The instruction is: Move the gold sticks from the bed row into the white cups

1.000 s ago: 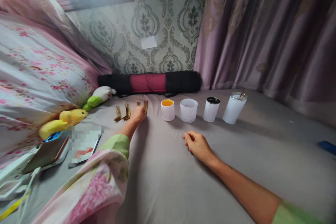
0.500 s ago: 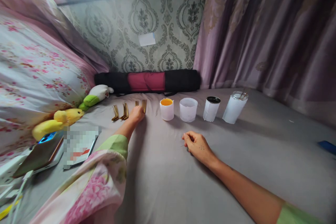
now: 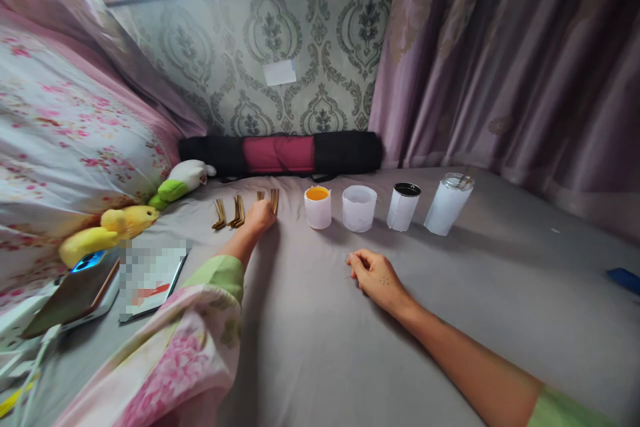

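My left hand [image 3: 260, 217] reaches far forward on the grey sheet [image 3: 320, 320] and rests on a small bunch of gold forks [image 3: 274, 200], its fingers curled over them. Two more bunches of gold cutlery [image 3: 230, 212] lie just to its left. My right hand [image 3: 374, 273] lies on the sheet nearer to me, fingers loosely curled, and what they hold, if anything, is hidden. Beyond it stand a white cup with an orange inside [image 3: 319, 207], a white tub [image 3: 359, 208], a black-rimmed white cup [image 3: 403, 206] and a tall clear-topped cup [image 3: 447, 203].
A black and pink rolled bag [image 3: 280, 153] lies against the patterned wall. Yellow [image 3: 107, 232] and green-and-white [image 3: 183, 181] soft toys, a phone [image 3: 75, 287] and a tablet [image 3: 150, 273] sit at the left beside a floral pillow. Purple curtains hang at the right.
Both hands stay where they were; only the view has shifted slightly.
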Motion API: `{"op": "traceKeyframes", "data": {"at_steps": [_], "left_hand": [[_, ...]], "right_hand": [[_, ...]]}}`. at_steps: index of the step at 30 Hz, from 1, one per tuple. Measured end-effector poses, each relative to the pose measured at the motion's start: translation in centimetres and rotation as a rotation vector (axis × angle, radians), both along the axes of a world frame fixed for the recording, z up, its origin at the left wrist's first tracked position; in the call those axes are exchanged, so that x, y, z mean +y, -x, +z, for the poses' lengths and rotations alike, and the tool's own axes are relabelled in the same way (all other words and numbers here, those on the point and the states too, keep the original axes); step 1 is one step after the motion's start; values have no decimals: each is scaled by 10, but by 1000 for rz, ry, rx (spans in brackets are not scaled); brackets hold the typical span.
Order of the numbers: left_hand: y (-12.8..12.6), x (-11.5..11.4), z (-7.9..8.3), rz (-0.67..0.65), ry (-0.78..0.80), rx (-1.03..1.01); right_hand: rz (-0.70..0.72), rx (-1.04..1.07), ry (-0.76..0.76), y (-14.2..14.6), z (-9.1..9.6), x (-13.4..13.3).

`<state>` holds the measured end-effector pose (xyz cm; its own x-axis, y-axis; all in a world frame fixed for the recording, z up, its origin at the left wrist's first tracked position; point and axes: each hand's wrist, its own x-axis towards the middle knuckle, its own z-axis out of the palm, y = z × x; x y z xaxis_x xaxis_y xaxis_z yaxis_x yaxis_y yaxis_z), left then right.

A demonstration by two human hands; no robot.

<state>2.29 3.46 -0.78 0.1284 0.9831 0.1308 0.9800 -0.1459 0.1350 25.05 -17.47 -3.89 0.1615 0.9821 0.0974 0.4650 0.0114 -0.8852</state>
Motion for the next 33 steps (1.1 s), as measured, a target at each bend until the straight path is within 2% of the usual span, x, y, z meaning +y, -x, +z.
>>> {"op": "traceKeyframes", "data": {"at_steps": [11,22,28,33], "left_hand": [[-1,-1,2,28,4,-45],[2,6,0,88,7,-189],[3,11,1,110,9,-322],[0,9,2,140,39,-510]], "right_hand": [[2,-19,-39,-1,-3,1],[10,-12,-23,-1,0,-1],[3,-29,-29,-1,-2,1],[4,-29,-40,-1,-3,1]]}}
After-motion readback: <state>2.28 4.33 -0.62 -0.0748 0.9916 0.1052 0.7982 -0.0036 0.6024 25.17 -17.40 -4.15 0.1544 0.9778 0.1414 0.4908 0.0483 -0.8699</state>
